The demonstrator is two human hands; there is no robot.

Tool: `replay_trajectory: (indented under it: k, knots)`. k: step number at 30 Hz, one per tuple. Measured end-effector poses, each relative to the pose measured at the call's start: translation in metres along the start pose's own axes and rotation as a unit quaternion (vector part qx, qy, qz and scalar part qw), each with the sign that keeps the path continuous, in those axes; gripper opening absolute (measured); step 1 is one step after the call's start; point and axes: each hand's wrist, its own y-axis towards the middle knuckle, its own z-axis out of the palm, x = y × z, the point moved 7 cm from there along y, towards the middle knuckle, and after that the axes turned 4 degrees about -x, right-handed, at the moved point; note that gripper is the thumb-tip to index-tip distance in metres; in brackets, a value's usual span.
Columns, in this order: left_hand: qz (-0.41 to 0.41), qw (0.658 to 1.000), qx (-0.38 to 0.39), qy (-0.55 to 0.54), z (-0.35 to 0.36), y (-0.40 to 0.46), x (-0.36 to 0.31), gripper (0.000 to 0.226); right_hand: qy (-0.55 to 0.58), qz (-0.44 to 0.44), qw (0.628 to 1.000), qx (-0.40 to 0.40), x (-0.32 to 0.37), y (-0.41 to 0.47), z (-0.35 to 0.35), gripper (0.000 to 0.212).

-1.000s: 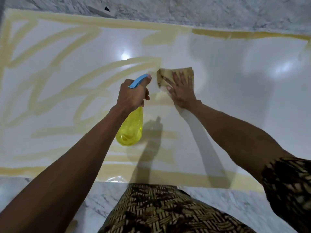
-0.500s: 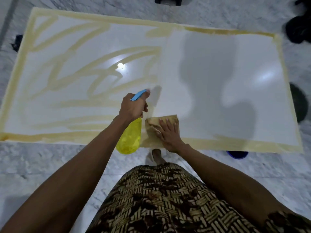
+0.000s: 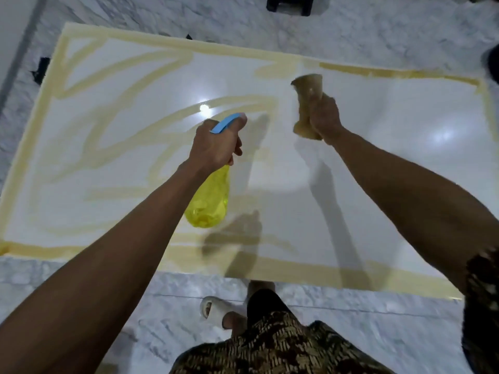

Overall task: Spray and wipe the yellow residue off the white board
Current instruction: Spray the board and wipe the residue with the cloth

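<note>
Left hand (image 3: 216,144): grip curled round bottle (image 3: 209,202).
Right hand (image 3: 325,117): grip clenched on cloth (image 3: 307,103), above board (image 3: 378,157).
Residue (image 3: 108,147): left of both grips.

Above the white board (image 3: 378,184) both hands are raised; its right half lies bare, while yellow residue (image 3: 113,157) streaks the left half.

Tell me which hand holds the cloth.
The right hand grips the bunched tan cloth, lifted over the white board. The left hand grips the yellow spray bottle instead.
</note>
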Motion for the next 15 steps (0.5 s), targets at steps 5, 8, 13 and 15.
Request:
replay_trajectory:
  k: [5,8,13,15]
  knots:
    - [0.018,0.999,-0.027,-0.029,-0.002,0.063,-0.011,0.046,-0.204,-0.09,0.975,0.0,0.005,0.151,0.055,0.061]
    - [0.026,0.999,-0.036,-0.014,0.001,0.084,-0.002,0.056,-0.326,-0.096,0.936,0.092,-0.03,0.192,0.112,0.072]
    - [-0.003,0.999,-0.035,-0.007,0.0,0.083,0.025,0.059,-0.396,-0.159,0.898,0.104,-0.058,0.146,0.146,0.067]
    - [-0.018,1.0,-0.024,-0.004,0.001,0.063,0.037,0.057,-0.408,-0.19,0.883,0.136,-0.072,0.108,0.144,0.092]
